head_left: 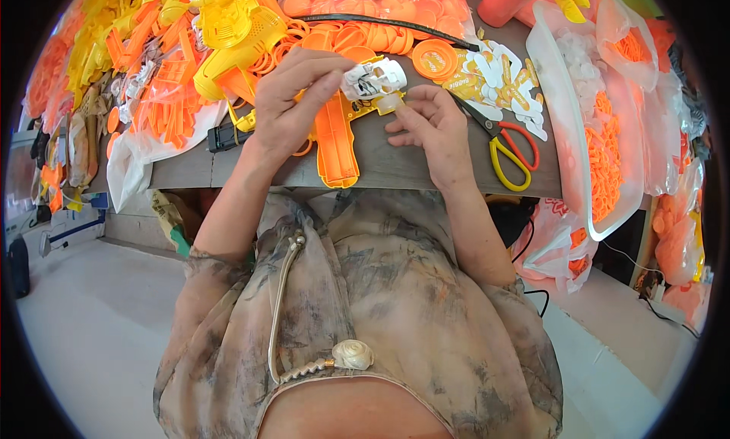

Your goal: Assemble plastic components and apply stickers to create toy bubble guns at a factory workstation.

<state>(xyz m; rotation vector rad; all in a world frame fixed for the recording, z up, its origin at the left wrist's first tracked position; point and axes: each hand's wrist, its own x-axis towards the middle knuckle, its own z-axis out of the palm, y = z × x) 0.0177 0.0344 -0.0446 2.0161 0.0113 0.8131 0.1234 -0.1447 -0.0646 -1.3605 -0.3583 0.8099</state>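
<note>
- The left hand (293,104) pinches a small white mechanism (374,78) between thumb and forefinger, fingers closed on its left end, at about 12 o'clock from the person's chest.
- The right hand (432,127) sits at 3 o'clock of that piece; its fingertips close on a small translucent cap (389,103) just under the white part and touching it.
- Below both hands lies an orange toy-gun shell (335,138), flat on the grey table (403,165), its grip pointing to 6 o'clock.
- By my judgement the work is partway: the shell lies open with the white part held above it and not seated, so fitting and closing appear left to do.
- At 3 o'clock of the right hand lie scissors with red and yellow handles (508,151).
- Orange discs (434,58) and die-cut white stickers (502,77) lie at 1 o'clock; bags of orange parts (608,157) stand at 3 o'clock, and yellow and orange parts (152,51) pile at 10 o'clock.
</note>
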